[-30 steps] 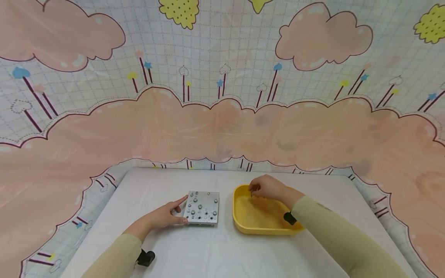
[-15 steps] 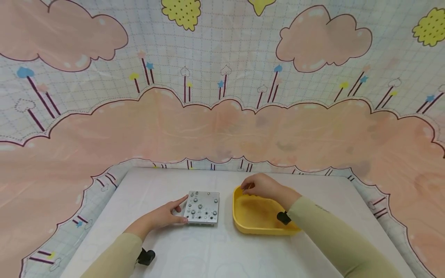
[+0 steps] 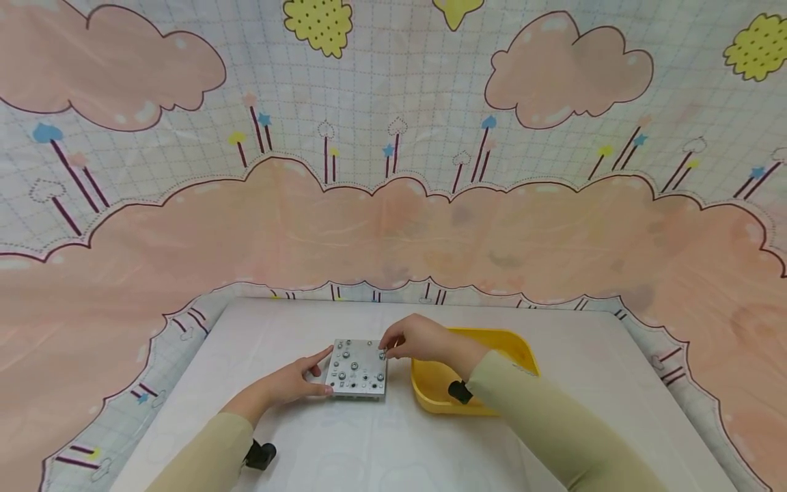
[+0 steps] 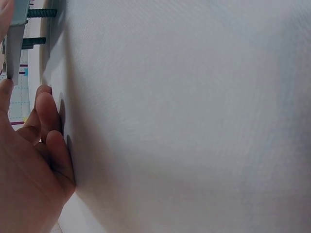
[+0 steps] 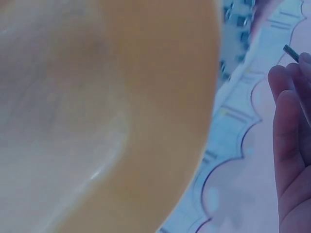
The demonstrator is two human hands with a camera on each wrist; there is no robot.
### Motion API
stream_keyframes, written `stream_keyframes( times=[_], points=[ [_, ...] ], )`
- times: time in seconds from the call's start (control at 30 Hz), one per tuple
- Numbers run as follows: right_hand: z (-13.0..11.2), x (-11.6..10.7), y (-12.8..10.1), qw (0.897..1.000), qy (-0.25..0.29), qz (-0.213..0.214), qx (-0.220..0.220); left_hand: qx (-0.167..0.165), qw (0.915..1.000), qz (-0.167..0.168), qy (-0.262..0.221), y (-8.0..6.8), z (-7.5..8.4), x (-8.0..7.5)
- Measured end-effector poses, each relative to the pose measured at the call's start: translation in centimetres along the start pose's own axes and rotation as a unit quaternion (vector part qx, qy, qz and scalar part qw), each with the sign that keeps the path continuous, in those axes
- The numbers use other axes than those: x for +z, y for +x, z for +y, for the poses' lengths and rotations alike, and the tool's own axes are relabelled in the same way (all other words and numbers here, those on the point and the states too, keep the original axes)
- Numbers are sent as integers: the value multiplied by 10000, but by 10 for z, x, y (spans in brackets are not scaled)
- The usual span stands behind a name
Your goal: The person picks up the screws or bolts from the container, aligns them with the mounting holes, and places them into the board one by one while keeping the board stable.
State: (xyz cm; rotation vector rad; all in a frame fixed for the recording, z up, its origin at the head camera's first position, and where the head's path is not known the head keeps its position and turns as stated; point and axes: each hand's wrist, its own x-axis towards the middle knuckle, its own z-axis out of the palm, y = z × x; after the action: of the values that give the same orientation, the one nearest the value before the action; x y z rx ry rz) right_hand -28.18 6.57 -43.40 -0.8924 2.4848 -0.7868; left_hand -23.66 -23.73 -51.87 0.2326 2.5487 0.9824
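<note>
A square silver metal plate (image 3: 361, 369) with several screws set in its top stands on the white table. My left hand (image 3: 292, 380) holds it by its left side, forefinger at the far corner and thumb at the near corner; its other fingers (image 4: 47, 110) are curled beside the table surface. Threaded screw ends (image 4: 41, 13) stick out below the plate in the left wrist view. Over the plate's far right corner, my right hand (image 3: 421, 339) pinches a small screw (image 5: 290, 52), whose dark threaded end shows past the fingertips in the right wrist view.
A yellow plastic tray (image 3: 424, 403) sits right of the plate, partly under my right forearm. Behind the white table (image 3: 295, 321) hangs a patterned cloth (image 3: 393, 232) with clouds and stars.
My right hand has come out from over the yellow tray and moved left to the plate's far right corner, carrying the screw. My left hand and the plate have stayed put.
</note>
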Motion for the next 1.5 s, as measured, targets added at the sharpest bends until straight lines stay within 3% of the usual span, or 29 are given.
stream_keyframes(
  times=[0.13, 0.37, 0.63, 1.5],
  points=[
    [-12, 9, 9, 9999, -45, -96, -70, -84, 10000, 4, 38, 0, 1, 1],
    [-24, 22, 22, 9966, -769, -236, -188, -74, 10000, -15, 60, 0, 0, -1],
    [-30, 36, 34, 9900, -1332, -403, 207, -49, 10000, -30, 27, -1, 0, -1],
    [-34, 44, 39, 9824, -1739, -653, 175, -39, 10000, -5, 88, -3, 3, -2]
  ],
)
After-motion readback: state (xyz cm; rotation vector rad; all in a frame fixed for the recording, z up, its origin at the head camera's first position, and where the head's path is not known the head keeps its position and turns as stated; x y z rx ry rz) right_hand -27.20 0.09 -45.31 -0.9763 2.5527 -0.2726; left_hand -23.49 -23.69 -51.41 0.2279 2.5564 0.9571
